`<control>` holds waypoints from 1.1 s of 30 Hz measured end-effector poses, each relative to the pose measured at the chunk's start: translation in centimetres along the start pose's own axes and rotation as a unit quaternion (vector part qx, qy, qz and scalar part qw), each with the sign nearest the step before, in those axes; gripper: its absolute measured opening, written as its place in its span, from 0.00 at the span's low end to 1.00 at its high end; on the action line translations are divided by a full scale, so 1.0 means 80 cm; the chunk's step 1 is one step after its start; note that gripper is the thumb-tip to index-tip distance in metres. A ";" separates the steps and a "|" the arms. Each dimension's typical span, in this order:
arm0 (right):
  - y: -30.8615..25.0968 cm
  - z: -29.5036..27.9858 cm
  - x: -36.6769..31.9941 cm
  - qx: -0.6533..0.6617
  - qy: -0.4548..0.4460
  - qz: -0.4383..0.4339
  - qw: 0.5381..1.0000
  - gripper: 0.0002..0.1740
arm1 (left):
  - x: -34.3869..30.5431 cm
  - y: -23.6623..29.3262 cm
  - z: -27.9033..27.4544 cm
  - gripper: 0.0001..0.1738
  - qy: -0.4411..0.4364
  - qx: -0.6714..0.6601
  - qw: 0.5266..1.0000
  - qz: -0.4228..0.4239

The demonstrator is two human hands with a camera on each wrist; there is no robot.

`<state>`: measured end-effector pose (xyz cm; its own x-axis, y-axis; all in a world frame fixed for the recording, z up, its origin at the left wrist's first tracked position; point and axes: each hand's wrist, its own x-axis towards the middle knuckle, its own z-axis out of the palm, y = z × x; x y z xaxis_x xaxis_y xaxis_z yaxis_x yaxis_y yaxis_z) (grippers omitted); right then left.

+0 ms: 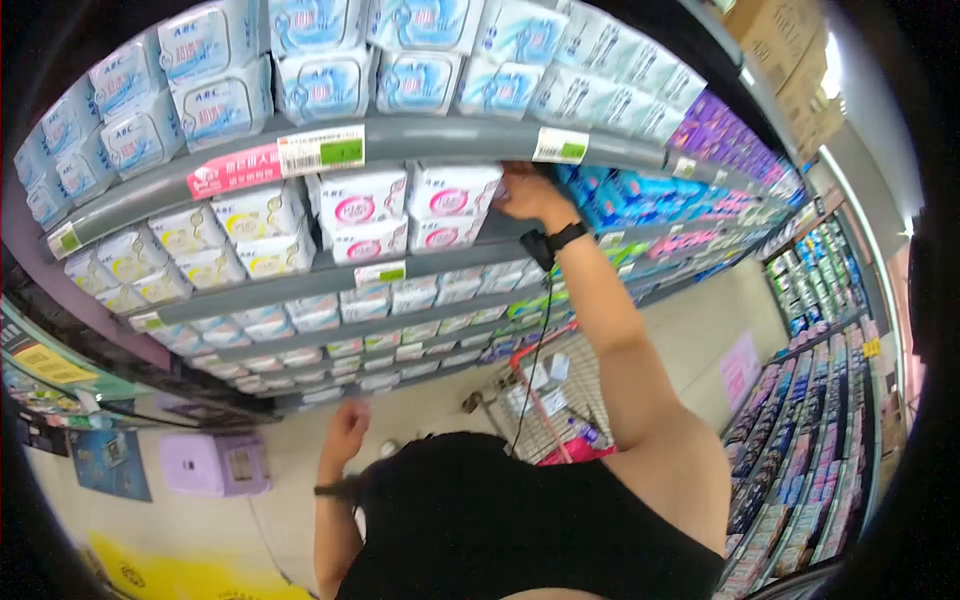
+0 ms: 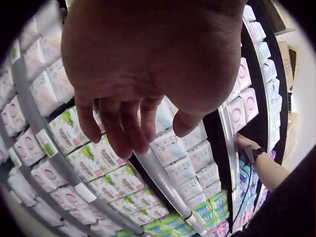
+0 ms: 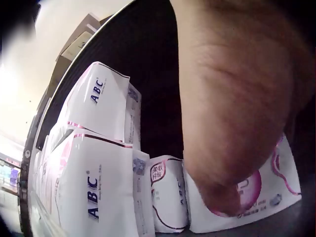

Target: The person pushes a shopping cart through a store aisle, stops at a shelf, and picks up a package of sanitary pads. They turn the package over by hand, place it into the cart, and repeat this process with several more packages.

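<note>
My right hand (image 1: 535,198) reaches into the shelf, right beside the stacked white ABC sanitary pad packs (image 1: 450,205) with pink circles. In the right wrist view its thumb lies across the pink circle of a white pad pack (image 3: 276,197) that it grips low on the shelf; the other fingers are hidden. A smaller white pack (image 3: 169,192) stands just left of it, with stacked ABC packs (image 3: 103,182) farther left. My left hand (image 1: 347,428) hangs low in front of the shelving, fingers loosely bent and holding nothing.
Above is a row of blue and white ABC packs (image 1: 320,85) behind a grey shelf edge (image 1: 420,135). A shopping cart (image 1: 530,385) with goods inside stands below my right arm. A purple stool (image 1: 215,463) is at lower left, and another stocked shelf (image 1: 800,440) lines the right.
</note>
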<state>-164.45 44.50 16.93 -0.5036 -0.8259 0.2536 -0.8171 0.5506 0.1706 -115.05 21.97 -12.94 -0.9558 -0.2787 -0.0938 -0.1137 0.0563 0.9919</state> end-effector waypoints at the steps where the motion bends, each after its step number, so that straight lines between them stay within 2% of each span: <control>1: -0.011 -0.013 0.000 0.020 -0.018 0.028 0.999 0.53 | -0.012 0.006 -0.007 0.12 0.007 -0.003 1.000 -0.016; 2: -0.013 -0.016 0.001 0.017 -0.026 0.051 0.998 0.55 | -0.024 0.017 -0.008 0.11 0.021 -0.049 0.998 -0.031; 4: -0.025 -0.025 -0.001 0.005 -0.040 0.093 0.995 0.58 | -0.039 0.014 -0.013 0.11 0.040 -0.053 0.997 -0.048; 7: -0.026 -0.038 -0.003 0.090 -0.038 0.122 0.988 0.59 | -0.040 0.019 -0.026 0.10 0.028 -0.017 0.997 -0.071; 11: -0.019 -0.016 -0.019 0.093 0.044 0.154 0.983 0.54 | -0.015 0.033 -0.030 0.10 -0.032 -0.003 0.998 -0.057; 12: -0.024 -0.019 -0.029 0.060 0.089 0.136 0.985 0.52 | -0.004 0.032 -0.027 0.11 -0.043 0.004 0.998 -0.039; 15: -0.031 -0.031 -0.064 0.097 0.118 0.139 0.978 0.52 | 0.028 0.038 -0.015 0.13 -0.083 0.040 0.996 0.009; 16: -0.039 -0.037 -0.079 0.136 0.157 0.143 0.968 0.50 | 0.039 0.048 -0.006 0.13 -0.101 0.063 0.993 0.023; 17: -0.050 -0.040 -0.094 0.133 0.238 0.151 0.950 0.49 | 0.047 0.059 0.001 0.13 -0.118 0.087 0.988 0.038; 19: -0.074 -0.044 -0.130 0.119 0.397 0.165 0.895 0.48 | 0.060 0.065 0.016 0.14 -0.158 0.081 0.983 0.047; 20: -0.096 -0.049 -0.152 0.108 0.436 0.211 0.868 0.46 | 0.064 0.067 0.024 0.14 -0.170 0.080 0.981 0.055; 22: -0.144 -0.028 -0.205 0.287 0.509 0.247 0.773 0.45 | 0.066 0.081 0.045 0.16 -0.187 0.087 0.975 0.084; 23: -0.194 -0.043 -0.221 0.394 0.529 0.266 0.703 0.44 | 0.070 0.072 0.054 0.20 -0.213 0.081 0.971 0.068; 24: -0.221 -0.015 -0.244 0.481 0.539 0.296 0.625 0.44 | 0.070 0.077 0.062 0.30 -0.224 0.077 0.970 0.048; 25: -0.233 0.058 -0.271 0.591 0.560 0.274 0.512 0.41 | 0.065 0.091 0.071 0.39 -0.233 0.074 0.969 0.026; 26: -0.269 0.062 -0.282 0.621 0.510 0.300 0.513 0.26 | 0.057 0.109 0.080 0.46 -0.205 0.077 0.973 0.074; 27: -0.277 0.161 -0.326 0.720 0.326 0.400 0.465 0.18 | 0.048 0.128 0.089 0.52 -0.180 0.079 0.973 0.122; 28: -0.308 0.097 -0.326 0.703 0.126 0.413 0.565 0.22 | 0.043 0.140 0.097 0.59 -0.158 0.080 0.969 0.171; 29: -0.317 0.114 -0.334 0.708 -0.075 0.362 0.602 0.29 | 0.045 0.137 0.101 0.79 -0.216 -0.011 0.967 0.133; 30: -0.340 0.100 -0.333 0.667 -0.128 0.319 0.661 0.33 | 0.052 0.141 0.102 0.77 -0.216 0.042 0.949 0.226; 31: -0.351 0.098 -0.333 0.663 -0.164 0.306 0.664 0.36 | 0.055 0.153 0.102 0.76 -0.212 0.086 0.921 0.316; 32: -0.363 0.097 -0.334 0.657 -0.199 0.292 0.666 0.39 | 0.056 0.183 0.097 0.67 -0.236 0.150 0.890 0.361; 33: -0.365 0.114 -0.335 0.696 -0.215 0.302 0.615 0.41 | 0.063 0.180 0.100 0.64 -0.262 0.115 0.900 0.330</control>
<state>-129.66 49.46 -3.56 -0.6161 -0.6429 -0.4551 0.2577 0.3814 -0.8877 -123.70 29.08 0.18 -0.8261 0.3742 0.4213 0.5292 0.2584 0.8082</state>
